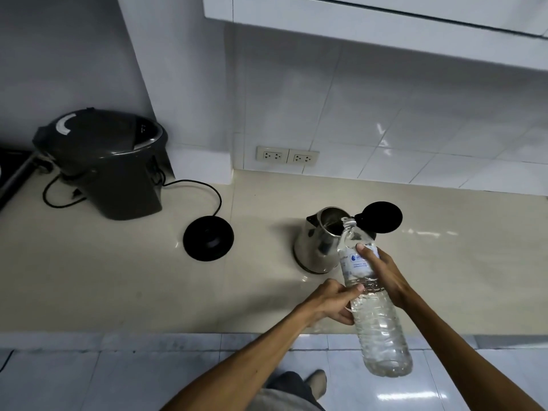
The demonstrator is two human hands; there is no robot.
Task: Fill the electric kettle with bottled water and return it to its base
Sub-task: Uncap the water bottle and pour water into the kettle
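A steel electric kettle [314, 247] stands on the beige counter with its black lid [382, 217] flipped open to the right. Its round black base [208, 238] lies apart on the counter to the left, with its cord running back. A clear plastic water bottle [376, 315] is tilted, its open neck resting at the kettle's rim. My right hand [382, 274] grips the bottle's upper part by the label. My left hand [335, 301] holds the bottle's middle from the left side.
A dark thermo pot [106, 164] stands at the back left with cables around it. Two wall sockets [287, 156] sit on the tiled wall behind. The counter's front edge [148, 333] runs below my hands, and a white cabinet hangs overhead.
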